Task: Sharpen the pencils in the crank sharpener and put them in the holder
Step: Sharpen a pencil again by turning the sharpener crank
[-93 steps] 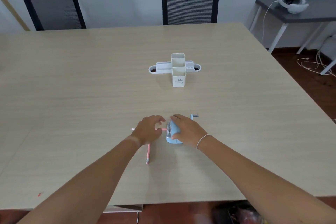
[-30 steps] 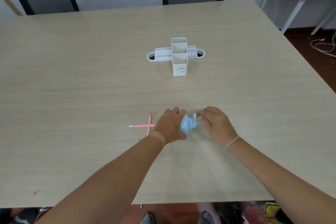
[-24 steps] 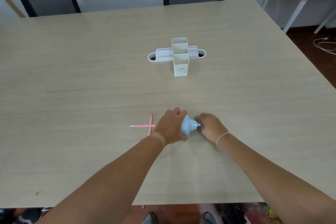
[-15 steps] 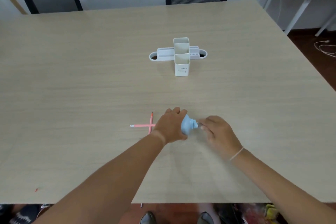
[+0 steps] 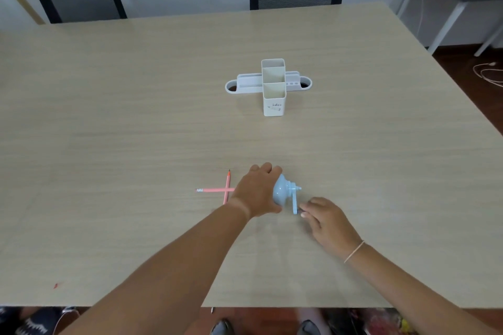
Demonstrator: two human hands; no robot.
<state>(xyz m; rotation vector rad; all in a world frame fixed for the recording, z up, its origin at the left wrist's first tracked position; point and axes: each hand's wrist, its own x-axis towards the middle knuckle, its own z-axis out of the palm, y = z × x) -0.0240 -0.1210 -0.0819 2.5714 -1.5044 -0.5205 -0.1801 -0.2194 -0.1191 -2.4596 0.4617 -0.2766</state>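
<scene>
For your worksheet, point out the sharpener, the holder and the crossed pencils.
sharpener (image 5: 281, 193), head view, blue body
holder (image 5: 273, 106), head view, front wall
pencils (image 5: 215, 190), head view, shaft of the level one

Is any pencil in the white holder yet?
No, the holder's visible compartments show no pencil; two pink pencils lie crossed on the table.

The blue crank sharpener is gripped by the left hand on the worktop. Its crank handle is pinched by the right hand. Two pink pencils lie crossed just left; the white holder stands well beyond.
</scene>
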